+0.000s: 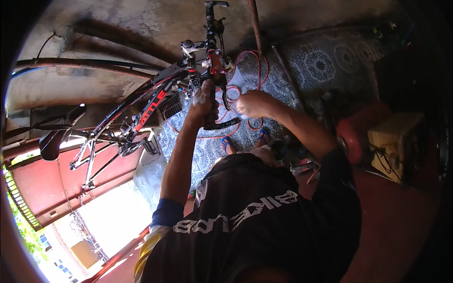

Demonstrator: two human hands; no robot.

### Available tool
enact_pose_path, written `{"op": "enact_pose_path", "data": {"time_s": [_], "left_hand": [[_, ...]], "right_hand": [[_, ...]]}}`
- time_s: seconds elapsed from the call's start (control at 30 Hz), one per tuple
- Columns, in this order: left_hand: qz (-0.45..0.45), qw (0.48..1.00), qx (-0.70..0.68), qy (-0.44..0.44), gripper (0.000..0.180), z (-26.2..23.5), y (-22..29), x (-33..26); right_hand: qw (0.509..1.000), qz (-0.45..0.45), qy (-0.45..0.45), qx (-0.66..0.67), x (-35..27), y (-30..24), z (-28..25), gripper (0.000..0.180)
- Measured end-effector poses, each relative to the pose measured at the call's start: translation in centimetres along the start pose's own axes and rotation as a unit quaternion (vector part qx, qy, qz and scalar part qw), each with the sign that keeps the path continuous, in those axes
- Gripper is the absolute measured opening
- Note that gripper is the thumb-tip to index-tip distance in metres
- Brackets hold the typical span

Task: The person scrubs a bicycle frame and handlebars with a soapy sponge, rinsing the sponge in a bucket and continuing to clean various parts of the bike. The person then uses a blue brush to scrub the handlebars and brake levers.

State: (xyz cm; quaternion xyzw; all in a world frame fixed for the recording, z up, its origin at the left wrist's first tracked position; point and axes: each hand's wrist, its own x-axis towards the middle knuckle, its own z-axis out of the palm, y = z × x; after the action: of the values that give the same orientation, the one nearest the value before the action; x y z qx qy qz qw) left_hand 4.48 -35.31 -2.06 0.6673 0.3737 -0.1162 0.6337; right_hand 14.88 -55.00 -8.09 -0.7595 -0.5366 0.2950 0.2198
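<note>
A black bicycle frame [153, 101] with red lettering is held up off the floor on the left, no wheels visible on it. Its handlebar [210, 45] runs away from me. My left hand [203, 104] is wrapped round the near grip of that handlebar, white foam on its skin. Close by are the brake lever [224, 96] and a black bar end [225, 124]. Apart from the bar, to its right, my right hand [253, 104] is closed. A whitish patch shows at its fingers; what they hold, if anything, I cannot make out.
A red hose [257, 61] lies coiled on the patterned tile floor [311, 66]. At the right stand a red tank [351, 134] and a wooden box [394, 139]. The bicycle's saddle [49, 145] sticks out at far left. A dark container [278, 148] is near my feet.
</note>
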Motion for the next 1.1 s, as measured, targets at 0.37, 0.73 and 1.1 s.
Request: {"op": "enact_pose_path", "data": {"time_s": [0.37, 0.73, 1.1], "left_hand": [[-0.004, 0.997, 0.067, 0.03, 0.078, 0.2, 0.0, -1.3], [-0.028, 0.996, 0.086, -0.021, 0.069, -1.2, -0.1, -1.3], [0.157, 0.945, 0.286, 0.021, 0.07, -9.3, -4.8, 4.6]], "right_hand": [[0.748, -0.038, 0.404, 0.525, 3.7, -0.6, 8.0, 0.041], [0.658, 0.115, 0.534, 0.517, 9.0, -1.8, 7.3, 0.059], [0.679, 0.135, 0.347, 0.633, 10.8, 0.3, 4.7, 0.044]]}}
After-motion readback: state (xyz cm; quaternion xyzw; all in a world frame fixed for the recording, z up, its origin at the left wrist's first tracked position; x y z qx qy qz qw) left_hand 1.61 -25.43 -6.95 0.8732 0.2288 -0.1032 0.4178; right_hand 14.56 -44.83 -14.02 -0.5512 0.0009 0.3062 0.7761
